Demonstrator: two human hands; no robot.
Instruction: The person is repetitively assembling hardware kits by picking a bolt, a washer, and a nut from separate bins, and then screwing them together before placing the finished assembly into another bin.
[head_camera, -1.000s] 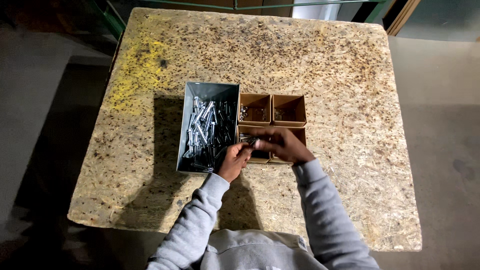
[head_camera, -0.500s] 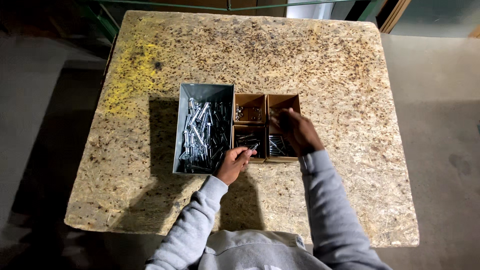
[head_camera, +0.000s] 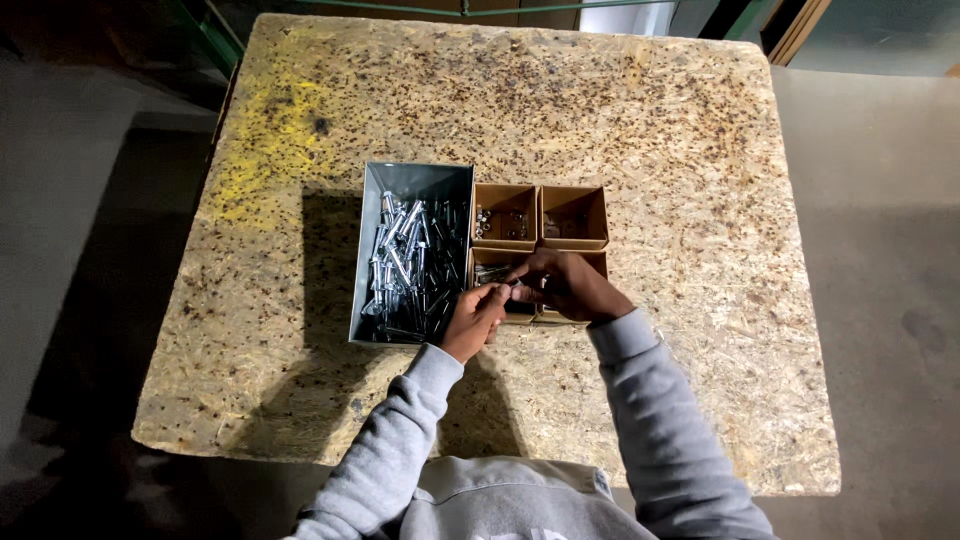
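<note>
- You are bringing your left hand (head_camera: 474, 318) and right hand (head_camera: 566, 284) together at the middle of the chipboard table top (head_camera: 700, 180), over the near-left brown cardboard compartment (head_camera: 492, 272).
- Both hands are pinching a small silver fastener (head_camera: 513, 289) between the fingertips; the exact grip is too small to tell.
- You are working just beside the grey metal bin of loose silver bolts (head_camera: 410, 255); keep the pinch low over the compartments.
- The far-left (head_camera: 505, 216) and far-right cardboard compartments (head_camera: 573, 216) are lying uncovered, toward the far edge.
</note>
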